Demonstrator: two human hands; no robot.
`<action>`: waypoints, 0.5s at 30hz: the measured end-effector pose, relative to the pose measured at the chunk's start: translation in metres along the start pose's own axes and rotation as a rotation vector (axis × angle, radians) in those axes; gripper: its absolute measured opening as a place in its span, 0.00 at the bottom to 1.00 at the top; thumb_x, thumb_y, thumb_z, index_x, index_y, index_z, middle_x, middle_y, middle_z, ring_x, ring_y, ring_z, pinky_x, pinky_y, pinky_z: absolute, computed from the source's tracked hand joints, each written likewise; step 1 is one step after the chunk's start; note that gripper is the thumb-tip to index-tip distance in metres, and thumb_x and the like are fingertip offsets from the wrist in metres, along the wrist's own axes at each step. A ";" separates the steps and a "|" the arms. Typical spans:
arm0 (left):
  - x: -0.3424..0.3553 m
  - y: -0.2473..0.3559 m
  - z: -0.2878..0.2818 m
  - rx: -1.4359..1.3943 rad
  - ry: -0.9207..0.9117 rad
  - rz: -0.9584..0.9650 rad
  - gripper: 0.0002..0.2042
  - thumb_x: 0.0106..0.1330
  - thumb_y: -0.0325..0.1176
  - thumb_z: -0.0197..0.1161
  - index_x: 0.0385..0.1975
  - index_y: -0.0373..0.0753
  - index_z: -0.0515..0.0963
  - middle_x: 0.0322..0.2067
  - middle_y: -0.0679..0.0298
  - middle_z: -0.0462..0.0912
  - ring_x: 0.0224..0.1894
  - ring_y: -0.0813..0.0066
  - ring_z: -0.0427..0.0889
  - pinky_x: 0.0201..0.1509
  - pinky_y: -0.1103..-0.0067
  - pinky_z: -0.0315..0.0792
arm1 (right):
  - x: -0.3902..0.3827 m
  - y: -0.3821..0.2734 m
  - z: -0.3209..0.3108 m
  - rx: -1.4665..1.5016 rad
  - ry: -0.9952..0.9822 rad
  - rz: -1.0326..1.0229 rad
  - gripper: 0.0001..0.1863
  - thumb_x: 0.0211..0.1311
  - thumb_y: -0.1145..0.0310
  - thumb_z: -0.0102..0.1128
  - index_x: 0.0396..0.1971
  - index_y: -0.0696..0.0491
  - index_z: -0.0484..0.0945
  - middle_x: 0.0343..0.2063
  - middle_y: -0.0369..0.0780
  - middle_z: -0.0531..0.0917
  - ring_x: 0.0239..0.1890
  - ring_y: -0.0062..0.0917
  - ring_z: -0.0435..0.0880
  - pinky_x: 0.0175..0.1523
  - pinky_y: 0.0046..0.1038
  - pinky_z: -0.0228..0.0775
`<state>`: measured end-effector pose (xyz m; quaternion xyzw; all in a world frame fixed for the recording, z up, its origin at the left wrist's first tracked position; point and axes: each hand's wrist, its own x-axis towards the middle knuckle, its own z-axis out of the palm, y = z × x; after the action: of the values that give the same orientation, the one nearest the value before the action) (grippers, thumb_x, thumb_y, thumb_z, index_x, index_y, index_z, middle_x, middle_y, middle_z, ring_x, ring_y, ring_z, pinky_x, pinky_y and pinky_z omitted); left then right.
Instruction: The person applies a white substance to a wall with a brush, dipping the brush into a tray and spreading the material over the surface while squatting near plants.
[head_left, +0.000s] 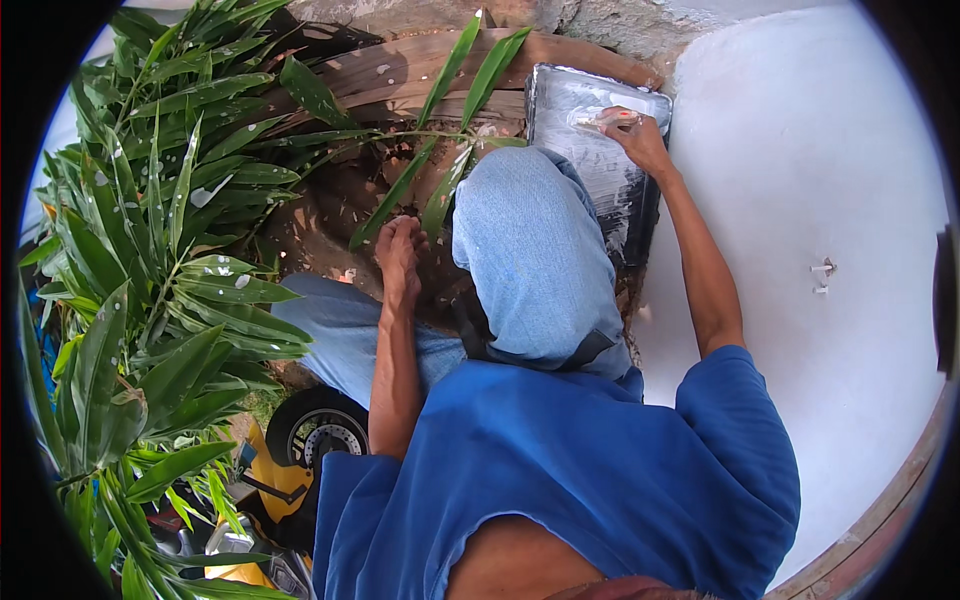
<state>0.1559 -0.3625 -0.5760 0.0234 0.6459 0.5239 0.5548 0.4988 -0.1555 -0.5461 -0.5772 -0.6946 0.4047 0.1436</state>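
Observation:
My right hand (642, 142) reaches out to the far end of a dark paint tray (590, 190) that is wrapped in clear plastic and smeared with white. Its fingers are closed on a small paint-covered tool with a reddish handle (606, 118), which rests on the tray's top edge. Bare and flat, my left hand (400, 255) lies fingers together on the brown ground beside my raised knee in blue jeans (530, 250); it holds nothing. My blue shirt (560, 470) fills the lower middle.
A freshly white-painted wall (800, 150) curves along the right, with a small white fixture (822, 272) on it. Paint-flecked green leafy plants (160, 250) crowd the left. Wooden planks (400, 75) lie beyond the knee. A small wheel (315, 428) and yellow vehicle parts sit lower left.

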 end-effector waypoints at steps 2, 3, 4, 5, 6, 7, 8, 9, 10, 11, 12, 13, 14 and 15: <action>0.007 -0.001 0.008 0.022 0.005 -0.007 0.11 0.59 0.36 0.57 0.35 0.37 0.70 0.27 0.68 0.75 0.26 0.80 0.73 0.28 0.84 0.69 | -0.001 0.022 -0.005 0.125 0.096 -0.007 0.11 0.51 0.71 0.61 0.35 0.58 0.78 0.34 0.39 0.81 0.37 0.20 0.77 0.44 0.21 0.67; 0.009 -0.002 0.014 0.024 -0.011 -0.022 0.11 0.59 0.36 0.57 0.35 0.36 0.70 0.26 0.67 0.75 0.26 0.80 0.73 0.28 0.84 0.69 | 0.001 0.035 -0.010 0.253 0.188 -0.011 0.12 0.50 0.70 0.61 0.35 0.57 0.78 0.34 0.39 0.81 0.35 0.21 0.77 0.43 0.21 0.66; 0.014 -0.005 0.013 0.025 -0.006 -0.035 0.11 0.59 0.37 0.57 0.35 0.36 0.70 0.26 0.67 0.75 0.26 0.80 0.73 0.28 0.84 0.69 | 0.002 0.035 -0.008 0.477 0.129 0.124 0.14 0.53 0.68 0.60 0.39 0.58 0.75 0.36 0.39 0.79 0.38 0.22 0.76 0.44 0.21 0.67; 0.008 0.003 0.011 0.008 -0.008 0.003 0.11 0.59 0.37 0.57 0.35 0.36 0.70 0.26 0.67 0.75 0.26 0.80 0.73 0.28 0.84 0.69 | -0.003 0.020 -0.013 0.477 0.132 0.081 0.14 0.53 0.68 0.60 0.39 0.58 0.75 0.36 0.39 0.79 0.38 0.22 0.76 0.44 0.21 0.67; 0.001 0.013 0.009 0.018 -0.007 0.024 0.11 0.59 0.37 0.57 0.35 0.36 0.70 0.26 0.67 0.75 0.26 0.80 0.73 0.28 0.83 0.69 | -0.008 0.004 -0.018 0.645 0.207 0.125 0.15 0.55 0.66 0.59 0.41 0.57 0.73 0.37 0.38 0.79 0.39 0.22 0.76 0.44 0.22 0.68; 0.001 0.016 0.009 0.036 -0.004 0.025 0.11 0.59 0.37 0.57 0.35 0.36 0.71 0.26 0.67 0.75 0.26 0.80 0.73 0.28 0.83 0.69 | -0.011 -0.004 -0.019 0.814 0.276 0.192 0.15 0.57 0.65 0.58 0.42 0.56 0.72 0.37 0.38 0.78 0.39 0.22 0.76 0.44 0.23 0.68; 0.002 0.017 0.011 0.035 -0.012 0.031 0.10 0.59 0.36 0.57 0.34 0.36 0.71 0.26 0.67 0.75 0.25 0.81 0.73 0.28 0.84 0.69 | -0.015 -0.007 -0.021 0.815 0.279 0.171 0.15 0.57 0.65 0.58 0.42 0.56 0.72 0.37 0.38 0.78 0.39 0.22 0.76 0.44 0.23 0.68; 0.003 0.016 0.010 0.030 -0.035 0.030 0.10 0.58 0.35 0.57 0.33 0.36 0.71 0.25 0.67 0.74 0.25 0.81 0.73 0.27 0.84 0.68 | -0.018 -0.012 -0.026 0.892 0.257 0.192 0.15 0.58 0.64 0.57 0.42 0.55 0.71 0.38 0.37 0.78 0.40 0.21 0.76 0.45 0.24 0.69; 0.007 0.011 0.006 0.021 -0.056 0.038 0.10 0.57 0.34 0.57 0.33 0.36 0.71 0.24 0.67 0.74 0.25 0.81 0.73 0.27 0.84 0.68 | -0.020 -0.019 -0.026 0.970 0.228 0.204 0.15 0.58 0.64 0.56 0.42 0.55 0.70 0.38 0.37 0.77 0.40 0.21 0.76 0.46 0.26 0.69; 0.009 0.006 0.006 0.035 -0.017 0.045 0.09 0.56 0.34 0.57 0.32 0.35 0.72 0.23 0.67 0.74 0.24 0.81 0.73 0.26 0.84 0.68 | -0.024 -0.028 -0.024 1.004 0.245 0.197 0.13 0.59 0.65 0.55 0.42 0.54 0.70 0.38 0.36 0.77 0.41 0.21 0.76 0.46 0.27 0.70; 0.010 0.003 0.007 0.069 -0.021 0.025 0.10 0.56 0.35 0.57 0.32 0.35 0.72 0.23 0.67 0.74 0.24 0.81 0.73 0.26 0.84 0.68 | -0.025 -0.034 -0.023 1.074 0.231 0.170 0.13 0.59 0.66 0.54 0.42 0.54 0.70 0.39 0.37 0.77 0.42 0.22 0.76 0.46 0.28 0.69; 0.012 -0.003 0.003 0.038 0.007 0.012 0.10 0.55 0.35 0.58 0.32 0.36 0.72 0.24 0.67 0.74 0.24 0.81 0.73 0.25 0.84 0.69 | -0.021 -0.051 -0.018 1.091 0.225 0.172 0.13 0.60 0.66 0.53 0.43 0.53 0.69 0.40 0.37 0.77 0.42 0.22 0.76 0.46 0.29 0.69; 0.018 -0.012 0.001 0.042 -0.002 -0.032 0.10 0.55 0.35 0.58 0.32 0.36 0.72 0.24 0.67 0.74 0.23 0.81 0.73 0.25 0.84 0.70 | -0.017 -0.061 -0.019 1.109 0.227 0.170 0.13 0.60 0.66 0.53 0.43 0.51 0.69 0.42 0.37 0.76 0.43 0.22 0.76 0.46 0.30 0.69; 0.015 -0.011 0.003 0.059 -0.010 -0.036 0.10 0.55 0.35 0.58 0.34 0.38 0.70 0.23 0.69 0.72 0.22 0.81 0.71 0.25 0.83 0.68 | -0.015 -0.082 -0.027 1.127 0.210 0.130 0.12 0.60 0.66 0.54 0.42 0.51 0.69 0.41 0.36 0.77 0.43 0.22 0.76 0.46 0.30 0.70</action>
<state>0.1583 -0.3555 -0.5936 0.0305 0.6585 0.4945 0.5665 0.4648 -0.1587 -0.4651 -0.4901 -0.3169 0.6608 0.4720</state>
